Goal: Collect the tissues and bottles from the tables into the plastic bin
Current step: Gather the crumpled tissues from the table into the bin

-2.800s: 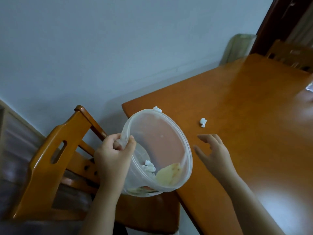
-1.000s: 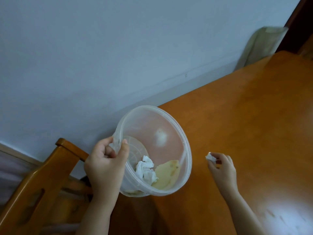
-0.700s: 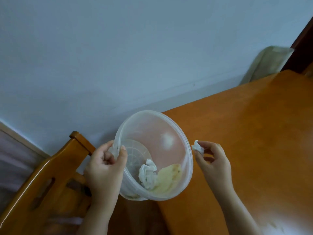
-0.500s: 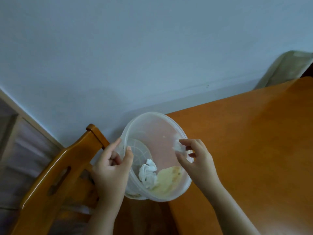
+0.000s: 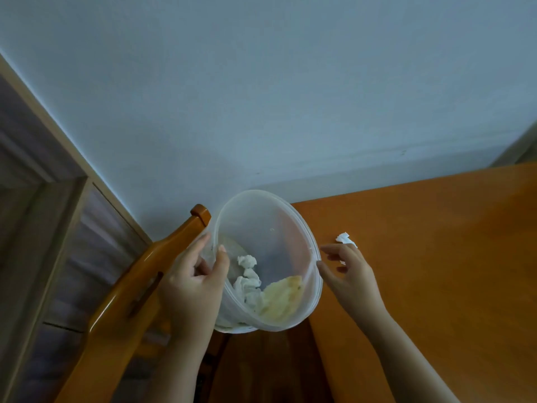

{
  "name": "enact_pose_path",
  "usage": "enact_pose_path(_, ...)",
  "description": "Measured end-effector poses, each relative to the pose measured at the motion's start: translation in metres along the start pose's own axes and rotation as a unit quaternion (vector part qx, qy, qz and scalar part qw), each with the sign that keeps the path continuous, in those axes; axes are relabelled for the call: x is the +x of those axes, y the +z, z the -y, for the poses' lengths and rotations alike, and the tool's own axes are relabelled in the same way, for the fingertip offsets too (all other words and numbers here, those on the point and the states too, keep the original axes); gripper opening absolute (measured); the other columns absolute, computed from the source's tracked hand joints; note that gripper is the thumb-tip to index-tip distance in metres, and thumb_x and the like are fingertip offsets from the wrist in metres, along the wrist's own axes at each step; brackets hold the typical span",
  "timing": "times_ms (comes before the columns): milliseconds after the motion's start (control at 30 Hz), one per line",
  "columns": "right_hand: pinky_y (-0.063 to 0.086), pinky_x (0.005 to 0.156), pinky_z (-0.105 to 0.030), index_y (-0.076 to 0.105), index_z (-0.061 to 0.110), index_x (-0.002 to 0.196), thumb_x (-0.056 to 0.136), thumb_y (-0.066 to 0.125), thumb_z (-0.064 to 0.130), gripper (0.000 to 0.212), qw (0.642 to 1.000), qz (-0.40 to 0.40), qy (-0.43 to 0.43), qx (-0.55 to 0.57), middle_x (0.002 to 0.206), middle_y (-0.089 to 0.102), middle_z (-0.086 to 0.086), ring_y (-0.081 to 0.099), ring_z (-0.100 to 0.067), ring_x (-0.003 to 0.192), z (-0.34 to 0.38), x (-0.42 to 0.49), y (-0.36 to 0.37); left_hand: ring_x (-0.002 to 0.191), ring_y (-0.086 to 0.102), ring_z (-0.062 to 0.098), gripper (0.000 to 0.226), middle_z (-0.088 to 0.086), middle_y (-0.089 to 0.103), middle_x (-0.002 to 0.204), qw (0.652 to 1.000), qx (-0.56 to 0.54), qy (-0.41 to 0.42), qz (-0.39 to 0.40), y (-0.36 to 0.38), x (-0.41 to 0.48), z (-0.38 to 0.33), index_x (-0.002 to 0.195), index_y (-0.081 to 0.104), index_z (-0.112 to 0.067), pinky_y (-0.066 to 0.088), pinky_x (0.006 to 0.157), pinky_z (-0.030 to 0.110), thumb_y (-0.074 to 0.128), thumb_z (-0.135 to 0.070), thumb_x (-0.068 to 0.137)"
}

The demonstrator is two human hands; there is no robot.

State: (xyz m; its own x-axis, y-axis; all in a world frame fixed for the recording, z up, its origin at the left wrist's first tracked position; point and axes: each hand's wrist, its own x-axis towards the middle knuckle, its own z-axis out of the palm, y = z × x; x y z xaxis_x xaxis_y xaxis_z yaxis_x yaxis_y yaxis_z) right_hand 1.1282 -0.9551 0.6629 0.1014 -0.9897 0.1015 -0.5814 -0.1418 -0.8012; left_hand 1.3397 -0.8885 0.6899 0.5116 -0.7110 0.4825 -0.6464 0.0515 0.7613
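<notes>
Holding the plastic bin point(image 5: 270, 257) tilted beside the surface point(image 5: 436, 257) corner, left hand point(image 5: 191, 283) pinches its rim, thumb inside, fingers outside. Head view: crumpled tissues point(image 5: 247, 277) and a yellowish scrap point(image 5: 283, 295) lie in the bin's low side. Right hand point(image 5: 348, 274) hovers loosely spread and empty, just right of the rim. One small tissue point(image 5: 344, 238) lies on the surface just beyond its fingertips. Step judged: tissue collection, mid-way. Next move calls for a fingertip pinch on that scrap, then a drop into the bin.
</notes>
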Motion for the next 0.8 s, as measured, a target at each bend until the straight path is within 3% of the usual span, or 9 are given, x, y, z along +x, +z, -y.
enact_pose_path(233, 0.043, 0.075, -0.021, 0.060, 0.016, 0.107, 0.081, 0.063, 0.020, 0.027, 0.998, -0.011, 0.053, -0.007, 0.100, 0.053, 0.009, 0.054, -0.010, 0.093, -0.035, 0.029, 0.007, 0.048, 0.053, 0.029, 0.030, 0.012, 0.056, 0.054, 0.998, 0.024, -0.034, 0.036, 0.021, 0.018, 0.010, 0.108, 0.064, -0.002, 0.049, 0.045, 0.045, 0.066, -0.012, 0.080)
enact_pose_path(367, 0.040, 0.067, -0.014, 0.057, 0.013, 0.111, 0.082, 0.062, 0.015, 0.029, 0.996, -0.027, 0.086, -0.026, 0.104, 0.054, 0.001, 0.055, -0.015, 0.095, -0.066, 0.049, 0.008, 0.048, 0.050, 0.030, 0.030, 0.012, 0.054, 0.054, 0.997, 0.013, -0.067, 0.031, 0.040, 0.026, 0.014, 0.109, 0.064, -0.004, 0.047, 0.046, 0.040, 0.066, -0.012, 0.080)
enact_pose_path(467, 0.043, 0.072, -0.024, 0.054, 0.011, 0.116, 0.083, 0.062, 0.018, 0.035, 0.990, -0.033, 0.126, -0.053, 0.114, 0.054, -0.006, 0.054, -0.018, 0.099, -0.092, 0.065, 0.008, 0.048, 0.050, 0.029, 0.030, 0.010, 0.053, 0.053, 0.995, -0.012, -0.096, 0.020, 0.050, 0.032, 0.017, 0.109, 0.065, -0.006, 0.043, 0.048, 0.033, 0.066, -0.013, 0.079)
enact_pose_path(567, 0.046, 0.077, -0.033, 0.051, 0.011, 0.120, 0.082, 0.062, 0.023, 0.041, 0.981, -0.026, 0.171, -0.082, 0.122, 0.048, -0.010, 0.051, -0.022, 0.103, -0.114, 0.079, 0.011, 0.053, 0.054, 0.029, 0.030, 0.011, 0.056, 0.057, 0.990, -0.035, -0.136, 0.011, 0.060, 0.038, 0.021, 0.108, 0.066, -0.010, 0.048, 0.052, 0.035, 0.068, -0.015, 0.079)
enact_pose_path(700, 0.046, 0.075, -0.035, 0.046, 0.012, 0.125, 0.082, 0.061, 0.024, 0.047, 0.969, 0.002, 0.211, -0.125, 0.129, 0.042, -0.013, 0.050, -0.029, 0.106, -0.134, 0.094, 0.020, 0.056, 0.056, 0.030, 0.029, 0.012, 0.058, 0.060, 0.984, -0.051, -0.169, 0.010, 0.071, 0.043, 0.023, 0.107, 0.065, -0.016, 0.050, 0.055, 0.039, 0.068, -0.017, 0.078)
enact_pose_path(800, 0.048, 0.084, -0.040, 0.045, 0.014, 0.126, 0.082, 0.060, 0.023, 0.047, 0.963, 0.018, 0.231, -0.135, 0.130, 0.040, -0.015, 0.045, -0.032, 0.114, -0.143, 0.102, 0.030, 0.053, 0.056, 0.026, 0.028, 0.009, 0.058, 0.059, 0.985, -0.043, -0.169, 0.016, 0.075, 0.044, 0.024, 0.106, 0.065, -0.016, 0.050, 0.050, 0.035, 0.068, -0.018, 0.078)
